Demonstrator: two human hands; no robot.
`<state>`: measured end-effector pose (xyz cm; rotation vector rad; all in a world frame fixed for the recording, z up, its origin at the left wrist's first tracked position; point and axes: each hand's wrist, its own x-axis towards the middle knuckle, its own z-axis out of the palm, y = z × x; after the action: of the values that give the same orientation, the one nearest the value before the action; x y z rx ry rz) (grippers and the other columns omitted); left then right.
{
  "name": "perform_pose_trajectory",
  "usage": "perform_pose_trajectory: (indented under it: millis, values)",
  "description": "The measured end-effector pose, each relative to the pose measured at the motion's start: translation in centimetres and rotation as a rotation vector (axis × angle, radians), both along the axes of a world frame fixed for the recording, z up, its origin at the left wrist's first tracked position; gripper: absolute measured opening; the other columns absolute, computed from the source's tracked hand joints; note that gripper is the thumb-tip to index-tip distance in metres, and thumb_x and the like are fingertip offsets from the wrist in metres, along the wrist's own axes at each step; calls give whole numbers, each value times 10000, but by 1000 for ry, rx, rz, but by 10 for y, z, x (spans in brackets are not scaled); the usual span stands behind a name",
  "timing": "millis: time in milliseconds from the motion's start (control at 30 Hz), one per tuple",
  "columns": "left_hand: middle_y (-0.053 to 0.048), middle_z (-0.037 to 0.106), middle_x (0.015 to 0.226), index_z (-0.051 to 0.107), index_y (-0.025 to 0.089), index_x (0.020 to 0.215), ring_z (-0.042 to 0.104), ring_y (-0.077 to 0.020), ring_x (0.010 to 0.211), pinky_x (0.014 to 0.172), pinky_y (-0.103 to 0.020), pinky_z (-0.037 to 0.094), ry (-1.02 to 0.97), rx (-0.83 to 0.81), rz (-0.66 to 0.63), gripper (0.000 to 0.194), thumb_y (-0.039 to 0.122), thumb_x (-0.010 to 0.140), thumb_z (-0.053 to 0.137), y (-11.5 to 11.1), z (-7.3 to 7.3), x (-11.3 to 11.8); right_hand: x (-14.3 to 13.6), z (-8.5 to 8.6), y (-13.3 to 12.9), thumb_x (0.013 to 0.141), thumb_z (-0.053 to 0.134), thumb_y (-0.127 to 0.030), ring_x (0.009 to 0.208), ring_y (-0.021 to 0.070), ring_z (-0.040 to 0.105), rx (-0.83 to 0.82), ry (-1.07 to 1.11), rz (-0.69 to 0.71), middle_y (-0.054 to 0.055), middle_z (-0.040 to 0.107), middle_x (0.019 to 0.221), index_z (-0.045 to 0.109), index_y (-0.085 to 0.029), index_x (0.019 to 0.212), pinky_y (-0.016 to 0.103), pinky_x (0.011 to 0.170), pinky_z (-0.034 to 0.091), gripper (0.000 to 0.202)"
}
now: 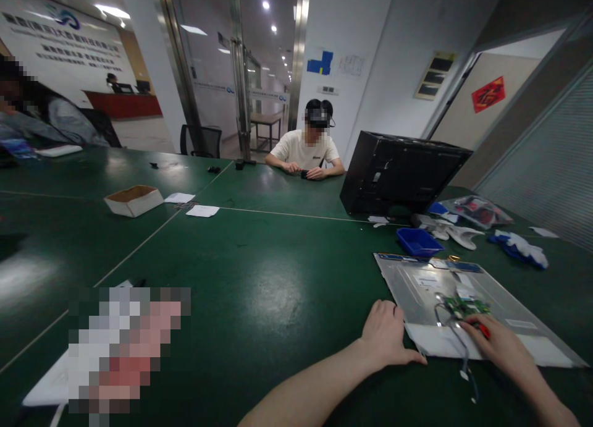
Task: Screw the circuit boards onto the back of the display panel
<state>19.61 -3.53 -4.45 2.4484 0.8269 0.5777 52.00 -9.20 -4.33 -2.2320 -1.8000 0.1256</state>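
A flat metal display panel lies at the right on the green table. Near its middle sits a green circuit board, with grey cables running from it over the panel's near edge. My left hand rests against the panel's left edge, thumb stretched along the near corner and fingers bent at the side. Over the near part of the board, my right hand is closed around a screwdriver with a red and black handle; its tip is hard to make out.
Behind the panel are a blue tray, white gloves, blue-and-white gloves and a black monitor housing. A white box and papers lie to the left. One person sits opposite, another at far left.
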Motion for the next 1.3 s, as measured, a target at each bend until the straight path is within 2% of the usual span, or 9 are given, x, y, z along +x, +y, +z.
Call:
perform_pose_trajectory:
  millis: [100,200,400,600,800,900,967,1100,1300]
  values:
    - [-177,556,1139,477,62,1204,491,-325,1099,1043,-464,309,-1,36,-6,891,707,617,658,0,-1,0,4,3,1,789,471,-467,966,318,622,-9,30,45,136,669,1040,678,-224,890,368,834,459,335]
    - [-171,559,1156,469,62,1224,485,-317,1123,1072,-467,277,7,34,-31,890,711,638,636,2,-3,1,8,6,3,798,466,-429,948,315,627,-51,45,60,139,677,1016,675,-226,873,361,823,455,301]
    - [-156,572,1166,453,71,1248,488,-292,1127,1077,-454,279,-21,41,-75,855,700,687,597,6,-6,6,3,7,16,838,428,-400,866,285,645,-54,-64,16,168,678,984,667,-194,909,337,723,457,324]
    - [-169,497,1285,424,86,1304,423,-312,1193,1058,-475,257,21,116,-125,803,690,778,474,6,-3,9,-12,7,35,835,398,-421,935,299,620,-36,-190,-58,174,651,1062,657,-156,960,382,806,432,391]
    - [-163,495,1250,472,156,1305,414,-350,1154,982,-506,276,166,129,-58,845,772,728,432,6,3,20,-62,7,42,858,343,-506,994,305,611,-26,-232,-125,175,609,1191,608,-131,1148,383,822,439,543]
    - [-169,490,1242,493,156,1293,413,-347,1134,977,-498,271,184,142,-29,877,809,714,402,4,6,26,-95,2,44,837,377,-595,864,296,650,-72,-226,-133,152,697,935,653,-163,1066,359,727,459,561]
    - [-175,496,1223,508,132,1273,425,-333,1113,978,-487,278,174,162,-46,849,787,749,378,0,6,25,-112,-2,45,840,383,-585,759,310,658,-103,-233,-157,149,694,773,677,-169,983,371,654,453,529]
    - [-168,513,1184,527,133,1251,432,-320,1130,1023,-501,250,130,195,-145,763,732,798,388,-15,7,1,-118,-7,45,859,363,-527,719,345,653,-126,-270,-251,188,678,741,687,-145,886,410,619,445,501]
    - [-151,513,1215,508,129,1272,427,-279,1204,1095,-461,214,68,164,-268,592,572,890,413,-45,16,-78,-80,-6,37,844,384,-401,716,353,657,-97,-287,-382,216,672,757,694,-142,768,419,594,445,412]
